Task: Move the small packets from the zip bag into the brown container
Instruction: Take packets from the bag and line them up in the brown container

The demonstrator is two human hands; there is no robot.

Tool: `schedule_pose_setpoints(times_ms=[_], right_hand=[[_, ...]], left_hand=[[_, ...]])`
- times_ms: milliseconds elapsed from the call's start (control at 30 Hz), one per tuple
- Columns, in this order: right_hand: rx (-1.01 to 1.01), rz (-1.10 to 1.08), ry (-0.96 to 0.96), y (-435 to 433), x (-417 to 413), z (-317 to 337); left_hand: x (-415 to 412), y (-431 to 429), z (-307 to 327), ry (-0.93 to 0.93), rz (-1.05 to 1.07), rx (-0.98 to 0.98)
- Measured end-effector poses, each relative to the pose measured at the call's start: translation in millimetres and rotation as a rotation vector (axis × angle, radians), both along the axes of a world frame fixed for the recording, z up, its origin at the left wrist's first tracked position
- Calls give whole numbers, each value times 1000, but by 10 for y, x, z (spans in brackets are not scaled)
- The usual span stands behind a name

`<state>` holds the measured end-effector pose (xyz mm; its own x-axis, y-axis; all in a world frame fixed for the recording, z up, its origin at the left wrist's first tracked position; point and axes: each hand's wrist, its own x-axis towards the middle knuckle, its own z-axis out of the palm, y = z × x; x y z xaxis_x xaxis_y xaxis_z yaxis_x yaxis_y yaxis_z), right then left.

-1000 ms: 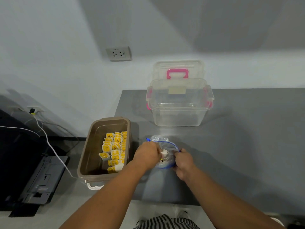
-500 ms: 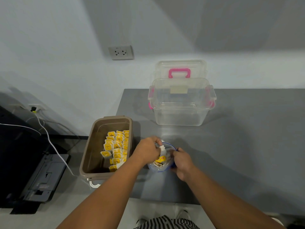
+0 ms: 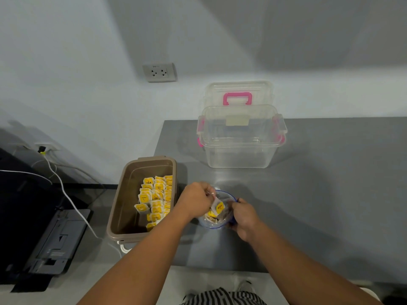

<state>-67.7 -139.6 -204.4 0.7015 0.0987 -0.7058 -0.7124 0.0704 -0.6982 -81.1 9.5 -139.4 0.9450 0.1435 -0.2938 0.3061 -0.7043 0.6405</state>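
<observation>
Bare left forearm (image 3: 141, 260) and right forearm (image 3: 297, 265), uncovered from the frame's lower edge up to the left hand (image 3: 196, 200) and right hand (image 3: 244, 219), with black-and-white striped cloth (image 3: 222, 297) worn lower down between them and a pale shoe tip (image 3: 247, 285) just beside it.

Left hand (image 3: 196, 201) pinching yellow packet (image 3: 219, 207) above zip bag (image 3: 212, 223), right hand (image 3: 242, 219) seemingly gripping its rim

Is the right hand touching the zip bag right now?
Touching. In the head view the right hand grips the blue rim of the zip bag, its fingers curled over the edge with no gap.
</observation>
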Motion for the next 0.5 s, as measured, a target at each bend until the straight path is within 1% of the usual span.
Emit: schedule_pose_setpoints(times_ms=[67, 133, 233, 300, 433, 500], right_hand=[[2, -2, 3, -2, 6, 5], [1, -3, 5, -4, 13, 1], [0, -4, 12, -16, 19, -7], [2, -8, 18, -21, 23, -12], [4, 0, 23, -29, 25, -13], [7, 1, 21, -28, 28, -14]], left_hand=[[-1, 6, 32, 10, -5, -57], [-6, -10, 37, 35, -38, -57], [-11, -52, -14, 101, -117, 16], [-24, -81, -40, 136, -160, 97], [-24, -100, -61, 81, -236, 278], [-21, -88, -66, 66, -267, 271]])
